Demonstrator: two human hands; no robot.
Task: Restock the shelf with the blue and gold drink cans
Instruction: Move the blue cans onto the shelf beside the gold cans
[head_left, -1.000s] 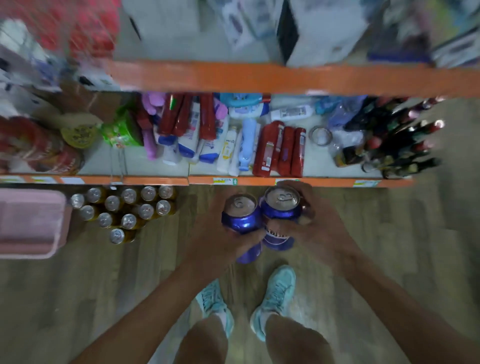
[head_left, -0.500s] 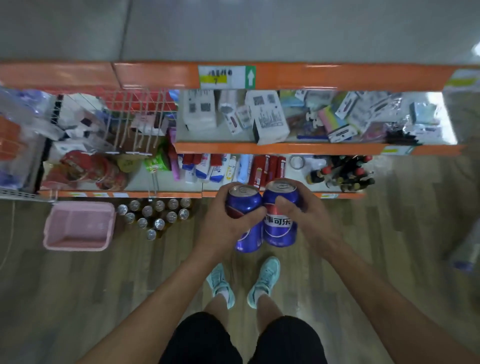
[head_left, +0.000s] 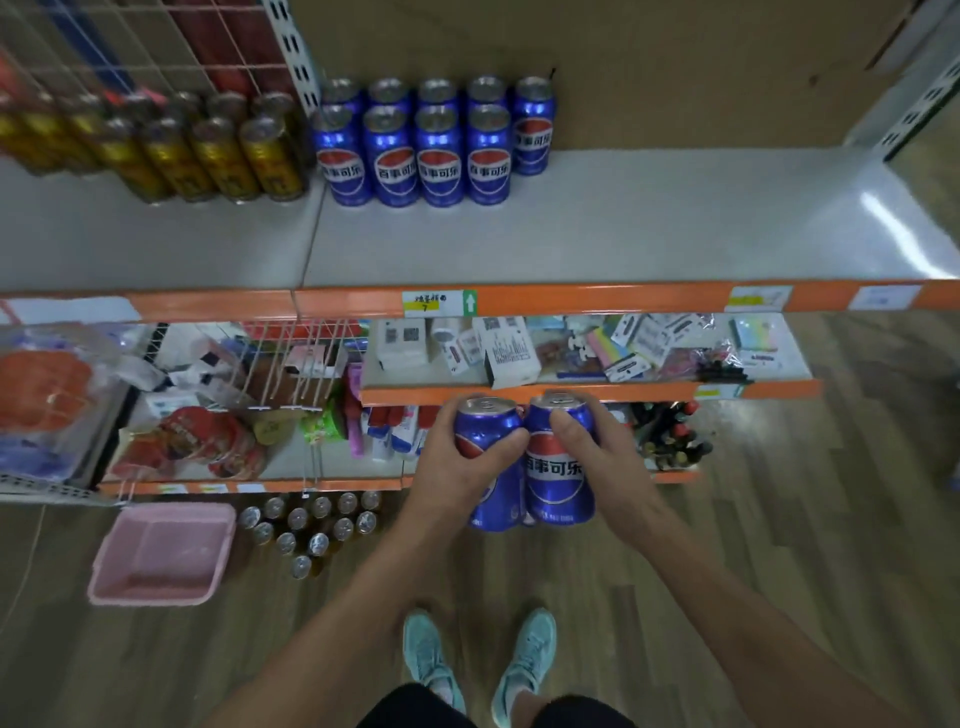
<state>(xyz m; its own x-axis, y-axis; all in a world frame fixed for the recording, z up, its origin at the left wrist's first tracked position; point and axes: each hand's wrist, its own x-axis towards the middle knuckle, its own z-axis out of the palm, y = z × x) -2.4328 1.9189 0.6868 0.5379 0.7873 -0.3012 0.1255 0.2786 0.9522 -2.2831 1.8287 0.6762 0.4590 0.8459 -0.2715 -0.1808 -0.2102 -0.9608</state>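
Shelf, grey with an orange front edge, carries two rows of blue cans marked 百事可乐 at far centre, with gold cans just to their left. Pink basket sits on the wooden floor at near left, with the floor cans clustered to its right. Left hand grips the left-held can and right hand grips the right-held can. Both are blue and touch side by side below the shelf edge. Edge label shows "7" and a green arrow.

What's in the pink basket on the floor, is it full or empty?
Empty: the pink basket shows only its bare pink bottom, with nothing inside.
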